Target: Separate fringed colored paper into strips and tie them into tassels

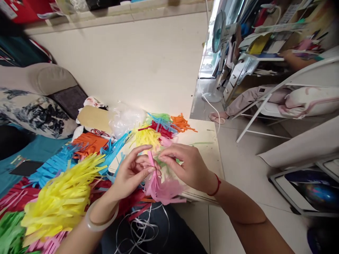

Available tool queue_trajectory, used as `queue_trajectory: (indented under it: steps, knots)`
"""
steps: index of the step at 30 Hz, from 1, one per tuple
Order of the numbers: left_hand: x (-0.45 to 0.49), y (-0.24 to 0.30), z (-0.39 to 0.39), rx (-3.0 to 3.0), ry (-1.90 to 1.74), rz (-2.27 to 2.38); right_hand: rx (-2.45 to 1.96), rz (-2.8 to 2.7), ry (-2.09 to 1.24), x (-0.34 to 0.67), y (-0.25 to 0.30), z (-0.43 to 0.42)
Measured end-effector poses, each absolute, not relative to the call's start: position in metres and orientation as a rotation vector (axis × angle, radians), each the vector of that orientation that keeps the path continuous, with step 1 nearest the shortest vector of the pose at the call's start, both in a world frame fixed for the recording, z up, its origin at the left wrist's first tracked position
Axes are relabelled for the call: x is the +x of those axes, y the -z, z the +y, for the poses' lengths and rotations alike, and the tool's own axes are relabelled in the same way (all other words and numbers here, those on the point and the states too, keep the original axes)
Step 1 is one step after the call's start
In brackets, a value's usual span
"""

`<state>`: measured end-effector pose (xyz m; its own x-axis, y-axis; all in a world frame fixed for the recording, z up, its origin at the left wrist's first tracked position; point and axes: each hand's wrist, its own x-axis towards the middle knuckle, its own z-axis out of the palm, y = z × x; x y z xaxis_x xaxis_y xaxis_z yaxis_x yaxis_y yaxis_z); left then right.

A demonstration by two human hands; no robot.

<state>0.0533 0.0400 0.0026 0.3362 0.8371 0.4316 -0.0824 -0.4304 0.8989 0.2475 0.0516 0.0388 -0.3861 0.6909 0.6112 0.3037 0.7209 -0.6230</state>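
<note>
My left hand (132, 171) and my right hand (185, 165) meet over a low white table (209, 141). Both pinch the top of a pink fringed paper tassel (161, 188), whose strips hang down toward my lap. The left fingers are curled round the tassel's neck; the right fingers close on it from the other side. A pale bangle sits on my left wrist and a red cord on my right wrist. White ribbon (143, 225) lies looped on my dark lap below the tassel.
Fringed paper in yellow (63, 194), blue (55, 164), orange (88, 143), red and green is piled left and on the table. A clear plastic bag (124, 118) lies behind. Cushions stand at left. A fan (219, 35), a folding chair and another person's legs (238, 104) are at right.
</note>
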Motion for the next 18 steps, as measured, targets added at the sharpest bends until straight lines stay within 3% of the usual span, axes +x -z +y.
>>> queue_trajectory:
  steps: [18]
  knots:
    - [0.044, 0.001, 0.036, 2.027, -1.053, 0.895, -0.831, -2.146, -0.460, 0.254, -0.034, 0.050]
